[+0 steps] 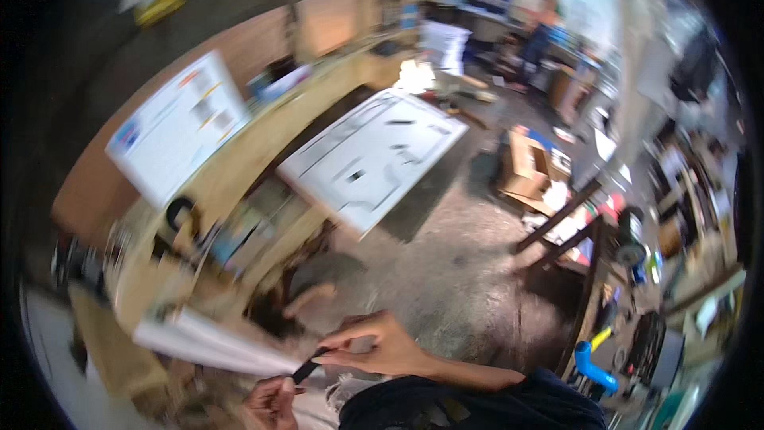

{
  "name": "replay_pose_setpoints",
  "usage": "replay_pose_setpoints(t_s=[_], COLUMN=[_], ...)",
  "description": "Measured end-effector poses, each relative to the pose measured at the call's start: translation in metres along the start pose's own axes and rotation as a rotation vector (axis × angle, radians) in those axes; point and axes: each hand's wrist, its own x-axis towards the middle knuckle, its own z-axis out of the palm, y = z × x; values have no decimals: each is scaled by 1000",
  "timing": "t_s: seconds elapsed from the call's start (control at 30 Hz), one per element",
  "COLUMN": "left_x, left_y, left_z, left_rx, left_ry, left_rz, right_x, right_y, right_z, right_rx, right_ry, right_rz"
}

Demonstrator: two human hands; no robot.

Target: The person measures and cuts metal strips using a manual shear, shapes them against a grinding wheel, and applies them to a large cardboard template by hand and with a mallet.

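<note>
My right hand (374, 346) pinches a small dark strip (306, 368) between thumb and forefinger near the lower middle of the view. My left hand (273, 402) is just below it, fingers curled around the lower end of the same strip and against a white sheet-like bundle (211, 342) that stretches out to the left. The picture is blurred by motion, so the exact grip is hard to read. A dark sleeve (477, 402) covers my right forearm.
A wooden workbench (239, 167) cluttered with tools runs up the left, with a white poster board (179, 123) leaning on it. A large white panel (374, 155) lies on a stand. Cardboard boxes (525, 167), dark wooden frames (573, 231) and a concrete floor (454, 263) lie to the right. Another person (541, 24) stands far back.
</note>
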Motion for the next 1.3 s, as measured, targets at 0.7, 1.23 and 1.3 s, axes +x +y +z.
replay_pose_setpoints(t_s=[0.7,1.23,1.3], left_x=[74,-319,-330], left_y=[-85,-227,-214], left_z=[742,982,958], left_rx=[-173,-382,-210], left_ry=[-1996,-2322,-2310], left_rz=[-49,-298,-329], right_x=[-168,-364,-383], right_y=[18,42,40], right_z=[-387,-423,-421], right_rx=[-137,511,516], right_ry=[1814,2589,2613], right_rz=[219,-205,-111])
